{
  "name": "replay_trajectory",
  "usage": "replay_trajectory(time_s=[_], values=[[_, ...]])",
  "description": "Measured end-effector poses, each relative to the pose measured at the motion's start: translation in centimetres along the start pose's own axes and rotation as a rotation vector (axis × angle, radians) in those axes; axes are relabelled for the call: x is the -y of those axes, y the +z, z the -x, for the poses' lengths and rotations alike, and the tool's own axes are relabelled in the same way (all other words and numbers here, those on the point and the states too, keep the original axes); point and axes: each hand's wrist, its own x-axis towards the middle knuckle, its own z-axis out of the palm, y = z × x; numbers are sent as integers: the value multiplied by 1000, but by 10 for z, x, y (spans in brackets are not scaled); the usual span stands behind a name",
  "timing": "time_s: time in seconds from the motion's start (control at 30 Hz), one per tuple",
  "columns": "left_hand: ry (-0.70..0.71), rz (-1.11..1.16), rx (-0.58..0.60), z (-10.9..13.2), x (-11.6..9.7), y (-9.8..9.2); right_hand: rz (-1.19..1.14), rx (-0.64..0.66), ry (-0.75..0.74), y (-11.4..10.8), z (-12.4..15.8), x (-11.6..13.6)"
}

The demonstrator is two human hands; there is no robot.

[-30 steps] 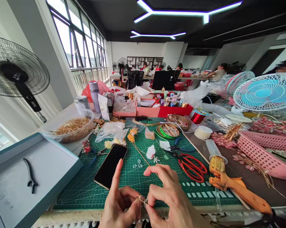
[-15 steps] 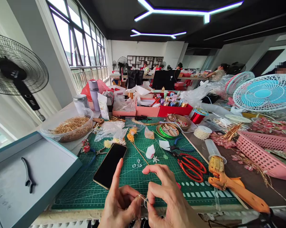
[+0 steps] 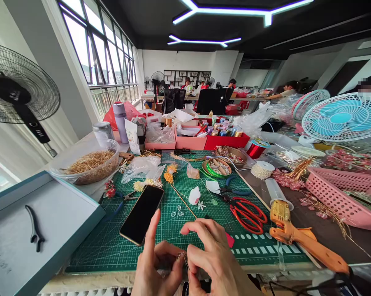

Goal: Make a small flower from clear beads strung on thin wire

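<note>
At the mat's near edge, my left hand (image 3: 161, 263) pinches a small clear beaded piece on thin wire (image 3: 182, 255) between thumb and a finger, its index finger pointing up. My right hand (image 3: 210, 255) closes thumb and finger on the wire beside it, index finger bent over. Details of the piece are blurred and partly covered by fingers. Ahead of the hands, clear leaf-shaped pieces (image 3: 179, 210) lie on the green cutting mat (image 3: 111, 250). A thin brown stem (image 3: 184, 200) with yellow stamens (image 3: 170, 172) points towards my right hand. Close by are a small white bottle (image 3: 194, 195) and a white flower (image 3: 201, 205).
A black phone (image 3: 142, 214) lies left of centre. Red-handled scissors (image 3: 247, 214), blue pliers (image 3: 233, 190) and an orange glue gun (image 3: 309, 242) are to the right. A blue-grey box (image 3: 65, 222) stands at left, a pink basket (image 3: 342, 201) at right.
The right hand has shifted slightly left and the fingertips of both hands are closer together. The clear loop seen between them earlier is now mostly covered. The view has tilted a little.
</note>
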Motion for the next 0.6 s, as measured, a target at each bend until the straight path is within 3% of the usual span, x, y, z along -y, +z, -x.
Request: replay_trajectory(time_s=[0.13, 0.3, 0.6], values=[[89, -66, 1, 1, 5, -1, -17, -7, 18, -1, 0, -2], [117, -170, 3, 2, 7, -2, -47, 81, 16, -6, 0, -6], [137, -208, -41, 3, 10, -4, -116, 306, 217, -12, -7, -7]])
